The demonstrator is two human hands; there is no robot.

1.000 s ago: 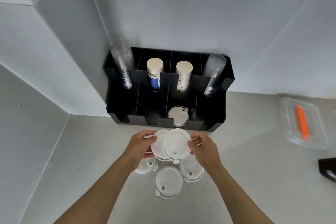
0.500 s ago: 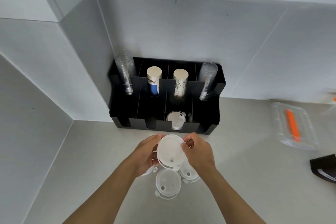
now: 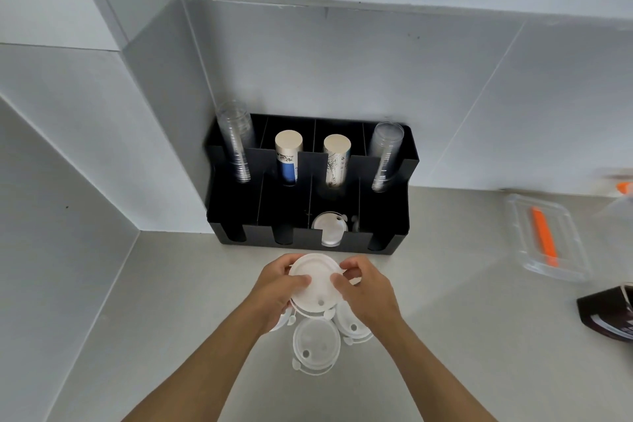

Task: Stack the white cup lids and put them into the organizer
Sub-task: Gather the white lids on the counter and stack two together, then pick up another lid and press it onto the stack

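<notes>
No print on the paper cups is readable; both hands, left [image 3: 274,288] and right [image 3: 368,291], fingers pinching the round white plastic lids [image 3: 317,279] at 6 o'clock of the black organizer [image 3: 387,233], above the grey desk [image 3: 445,336]

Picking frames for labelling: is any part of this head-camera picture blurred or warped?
Head view: the centre is sharp, with the hands and the lids they hold crisp; the right edge smears around the clear tray; the wide lens bends the wall seams and splays the organizer; lighting is soft and even.
</notes>
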